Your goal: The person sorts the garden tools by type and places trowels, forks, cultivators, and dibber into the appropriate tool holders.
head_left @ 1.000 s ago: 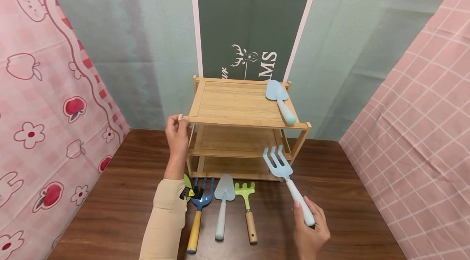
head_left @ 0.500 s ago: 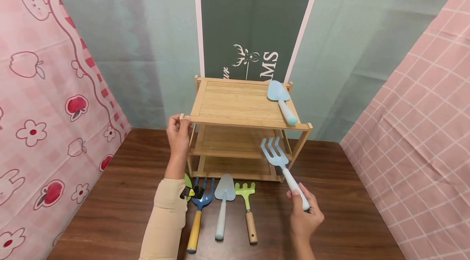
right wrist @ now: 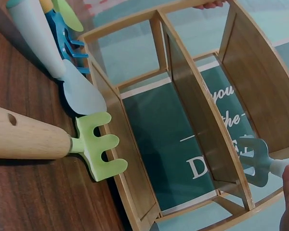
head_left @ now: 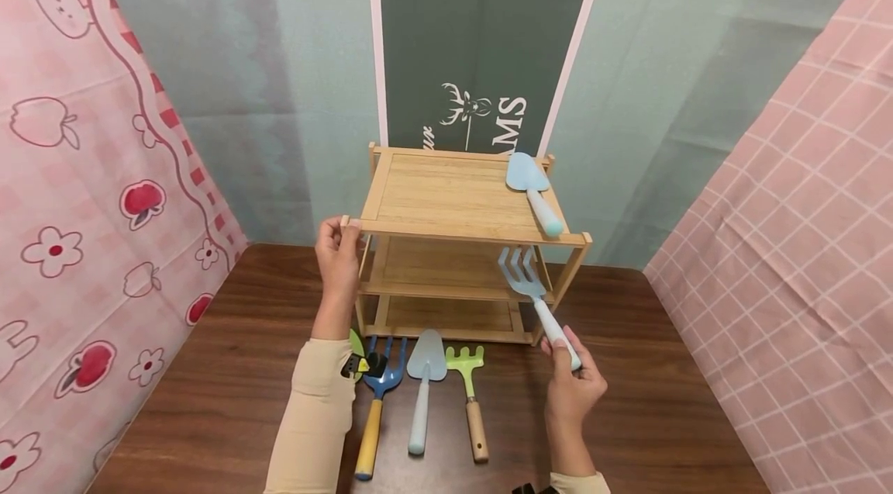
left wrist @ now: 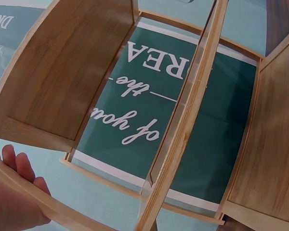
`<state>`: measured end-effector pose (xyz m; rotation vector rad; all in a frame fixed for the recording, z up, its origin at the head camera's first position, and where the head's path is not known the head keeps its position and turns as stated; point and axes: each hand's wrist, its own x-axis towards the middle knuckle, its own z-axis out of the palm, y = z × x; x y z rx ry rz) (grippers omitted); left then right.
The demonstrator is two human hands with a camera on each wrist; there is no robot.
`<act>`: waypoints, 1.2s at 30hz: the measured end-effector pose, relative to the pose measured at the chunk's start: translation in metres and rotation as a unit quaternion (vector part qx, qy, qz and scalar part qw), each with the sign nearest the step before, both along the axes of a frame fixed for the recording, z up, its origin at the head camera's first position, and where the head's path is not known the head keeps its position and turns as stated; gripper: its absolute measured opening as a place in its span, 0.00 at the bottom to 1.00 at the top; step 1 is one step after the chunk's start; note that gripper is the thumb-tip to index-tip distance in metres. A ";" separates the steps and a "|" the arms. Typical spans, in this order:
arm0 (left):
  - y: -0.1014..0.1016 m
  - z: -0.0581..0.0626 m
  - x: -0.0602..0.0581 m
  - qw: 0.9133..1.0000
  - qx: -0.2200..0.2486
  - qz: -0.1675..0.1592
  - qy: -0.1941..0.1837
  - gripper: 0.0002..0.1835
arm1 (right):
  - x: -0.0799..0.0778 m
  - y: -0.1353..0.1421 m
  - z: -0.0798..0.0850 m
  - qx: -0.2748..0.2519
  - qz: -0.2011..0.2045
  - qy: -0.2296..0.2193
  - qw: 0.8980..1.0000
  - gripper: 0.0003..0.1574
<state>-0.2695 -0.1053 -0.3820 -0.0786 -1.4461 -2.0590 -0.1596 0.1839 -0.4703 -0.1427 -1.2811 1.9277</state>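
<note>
A light blue hand fork (head_left: pixel 525 283) is held by its white handle in my right hand (head_left: pixel 576 385). Its tines overlap the opening between the top and middle shelves at the right; in the right wrist view the fork head (right wrist: pixel 255 161) shows beside the middle shelf's edge. My left hand (head_left: pixel 338 255) grips the front left corner post of the three-tier wooden rack (head_left: pixel 446 230). In the left wrist view the left fingers (left wrist: pixel 24 166) curl around the rack's frame. A light blue trowel (head_left: pixel 533 191) lies on the top shelf at the right.
Before the rack lie a blue hand fork with yellow handle (head_left: pixel 373 432), a pale trowel (head_left: pixel 422 393) and a green hand rake (head_left: pixel 470 401). A green tool (head_left: pixel 356 347) is mostly hidden behind the left sleeve (head_left: pixel 314 416). Curtains surround the brown table (head_left: pixel 663 401).
My right hand has moved forward and slightly left with the light blue hand fork, from in front of the rack toward the gap under the top shelf. My left hand stays on the post.
</note>
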 end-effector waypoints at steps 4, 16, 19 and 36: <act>0.000 0.000 0.001 1.000 0.000 -0.001 0.003 0.06 | -0.011 0.001 -0.001 0.004 -0.004 0.000 1.000 0.15; 0.000 0.000 0.001 1.000 0.009 -0.002 0.003 0.06 | -0.041 -0.005 0.008 -0.008 0.009 -0.009 1.000 0.17; 0.000 0.000 0.001 1.000 0.010 -0.002 0.006 0.06 | -0.048 -0.007 0.009 -0.007 0.008 -0.017 1.000 0.18; 0.001 0.001 0.002 1.000 0.017 -0.005 0.015 0.04 | -0.067 -0.012 0.022 0.076 -0.012 -0.077 0.994 0.18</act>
